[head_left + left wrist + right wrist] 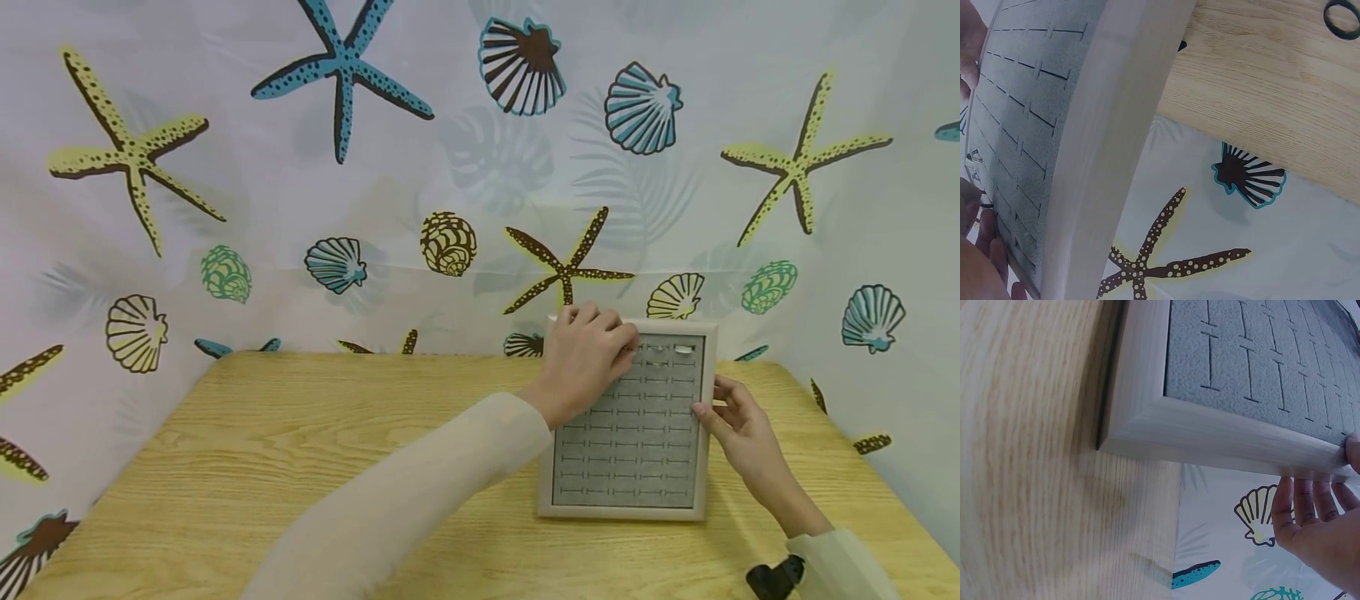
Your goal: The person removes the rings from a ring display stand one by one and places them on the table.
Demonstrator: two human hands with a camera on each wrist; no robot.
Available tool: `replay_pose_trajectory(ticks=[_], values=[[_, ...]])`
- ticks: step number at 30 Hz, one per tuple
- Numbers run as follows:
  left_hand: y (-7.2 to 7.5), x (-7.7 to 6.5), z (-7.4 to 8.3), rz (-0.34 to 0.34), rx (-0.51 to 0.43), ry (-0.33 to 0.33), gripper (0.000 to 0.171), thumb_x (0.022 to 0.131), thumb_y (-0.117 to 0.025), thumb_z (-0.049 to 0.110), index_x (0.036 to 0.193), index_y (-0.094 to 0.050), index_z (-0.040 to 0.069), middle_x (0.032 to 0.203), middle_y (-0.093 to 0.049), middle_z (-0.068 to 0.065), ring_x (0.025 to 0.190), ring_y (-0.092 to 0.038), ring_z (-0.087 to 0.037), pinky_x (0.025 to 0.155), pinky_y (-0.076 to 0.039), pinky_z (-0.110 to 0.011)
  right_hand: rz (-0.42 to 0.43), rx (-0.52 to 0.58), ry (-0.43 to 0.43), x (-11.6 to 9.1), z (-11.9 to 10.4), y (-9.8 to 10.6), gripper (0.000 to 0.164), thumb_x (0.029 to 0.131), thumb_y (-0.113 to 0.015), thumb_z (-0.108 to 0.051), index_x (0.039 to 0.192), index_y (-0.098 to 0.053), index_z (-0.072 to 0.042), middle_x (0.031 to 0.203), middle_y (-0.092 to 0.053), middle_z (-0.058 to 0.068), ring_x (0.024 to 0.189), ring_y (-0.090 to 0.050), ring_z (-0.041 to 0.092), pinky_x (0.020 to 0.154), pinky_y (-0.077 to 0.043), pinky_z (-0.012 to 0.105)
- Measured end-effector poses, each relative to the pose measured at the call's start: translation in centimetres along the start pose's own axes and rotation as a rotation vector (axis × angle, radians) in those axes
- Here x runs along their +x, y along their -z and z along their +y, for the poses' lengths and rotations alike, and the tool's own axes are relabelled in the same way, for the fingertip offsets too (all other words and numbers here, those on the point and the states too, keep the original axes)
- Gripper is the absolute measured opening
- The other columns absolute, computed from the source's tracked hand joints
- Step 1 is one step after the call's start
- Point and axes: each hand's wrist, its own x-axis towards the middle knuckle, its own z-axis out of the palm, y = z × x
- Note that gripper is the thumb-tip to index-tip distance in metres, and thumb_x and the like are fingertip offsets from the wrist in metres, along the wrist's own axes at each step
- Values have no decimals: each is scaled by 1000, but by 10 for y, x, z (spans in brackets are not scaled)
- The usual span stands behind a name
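Observation:
A ring display board (pixel 622 450) with a pale frame and grey slotted padding leans upright on the table, also seen close up in both wrist views. Several small rings (pixel 683 350) sit in its top slots at the right. My left hand (pixel 585 358) reaches over the upper left of the board, its thumb and fingertips pinching a small dark ring (pixel 986 205) at the padding; the fingers hide most of it. At the board's right edge, my right hand (pixel 742 437) grips the frame, thumb on the front and fingers behind, as the right wrist view (pixel 1319 519) shows.
The wooden table (pixel 300 467) stretches left of the board. A cloth (pixel 412 167) printed with starfish and shells hangs behind and at the sides. A black ring-shaped thing (pixel 1329 24) appears against the table in the left wrist view. A black device (pixel 776 577) is at my right wrist.

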Motion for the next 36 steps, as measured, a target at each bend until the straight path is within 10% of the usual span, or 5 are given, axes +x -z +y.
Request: replay_pose_trajectory(ticks=[24,36], values=[[9,-3,-1,-12,-132,15,5,89,-56,34,88,-60,31,86,-60,16,81,-46,-9,75,-32,-27,0,-15,7,0,-1,1,48,95,-46,-20,137,-30,-2,114,-43,-11,98,-50,-10,75,-46,13],[24,-37,-14,-37,-183,-15,4,87,-59,31,85,-61,27,86,-59,13,84,-49,-10,80,-36,-31,-2,-14,13,-1,-1,0,49,96,-46,-20,137,-29,-1,114,-42,-12,98,-50,-10,76,-46,12]])
